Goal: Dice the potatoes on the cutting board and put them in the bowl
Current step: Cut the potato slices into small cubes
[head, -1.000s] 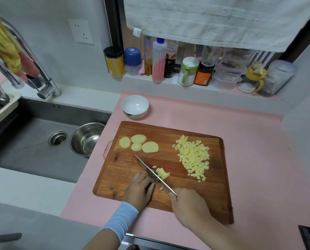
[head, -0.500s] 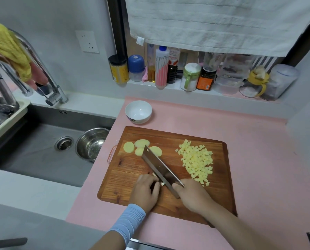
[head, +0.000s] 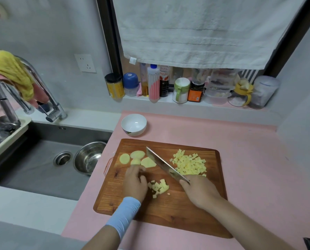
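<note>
Potato slices lie in a small, partly overlapping cluster at the far left of the wooden cutting board. A large heap of diced potato sits at the far right of the board, and a smaller heap of dice lies near its middle, between the two hands.

The left hand, with a pale blue cuff on its wrist, stretches toward the slices. Its fingers are fairly straight and its tips touch the nearest slice, but it grasps nothing. The right hand is wrapped round the handle of a cleaver-style knife. The blade is lifted off the wood and angles toward the far left, between the slices and the large heap.

The white bowl stands on the pink counter, just beyond the board's far left corner, with no potato in it. To the left, a steel bowl rests in the sink beside the drain.
</note>
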`<act>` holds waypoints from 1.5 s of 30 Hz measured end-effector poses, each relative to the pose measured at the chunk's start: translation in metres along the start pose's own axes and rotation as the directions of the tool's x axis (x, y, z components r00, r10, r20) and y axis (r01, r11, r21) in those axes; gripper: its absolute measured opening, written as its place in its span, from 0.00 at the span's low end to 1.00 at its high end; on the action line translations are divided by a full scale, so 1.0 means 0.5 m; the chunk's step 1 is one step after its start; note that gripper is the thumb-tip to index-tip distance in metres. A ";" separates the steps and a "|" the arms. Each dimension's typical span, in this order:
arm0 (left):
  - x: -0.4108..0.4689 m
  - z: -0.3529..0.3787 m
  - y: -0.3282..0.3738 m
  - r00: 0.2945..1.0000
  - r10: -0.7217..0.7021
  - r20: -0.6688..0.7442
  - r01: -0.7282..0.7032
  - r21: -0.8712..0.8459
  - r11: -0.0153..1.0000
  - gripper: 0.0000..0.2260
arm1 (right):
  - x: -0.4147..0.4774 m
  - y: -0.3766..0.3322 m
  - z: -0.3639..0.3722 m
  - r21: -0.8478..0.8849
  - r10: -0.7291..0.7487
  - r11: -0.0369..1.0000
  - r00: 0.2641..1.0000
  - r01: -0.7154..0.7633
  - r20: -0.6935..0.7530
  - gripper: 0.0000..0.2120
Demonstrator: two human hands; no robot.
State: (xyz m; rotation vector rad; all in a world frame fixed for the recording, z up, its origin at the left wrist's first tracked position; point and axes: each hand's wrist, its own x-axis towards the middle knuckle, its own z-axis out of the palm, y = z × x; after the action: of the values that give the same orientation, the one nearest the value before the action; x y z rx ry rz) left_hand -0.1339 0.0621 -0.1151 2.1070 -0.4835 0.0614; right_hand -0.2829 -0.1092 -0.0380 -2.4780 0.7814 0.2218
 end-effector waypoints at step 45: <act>0.072 -0.085 -0.021 0.861 -0.445 0.248 0.358 0.327 0.875 0.08 | -0.085 -0.026 0.091 0.165 0.087 0.978 0.972 -0.124 0.218 0.19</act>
State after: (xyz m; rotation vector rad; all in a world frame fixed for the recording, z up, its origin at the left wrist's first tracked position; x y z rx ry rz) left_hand -0.0911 0.0906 -0.0916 2.4631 -0.2101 -0.4907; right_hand -0.3103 -0.0554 -0.0578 -2.2053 0.8067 0.4267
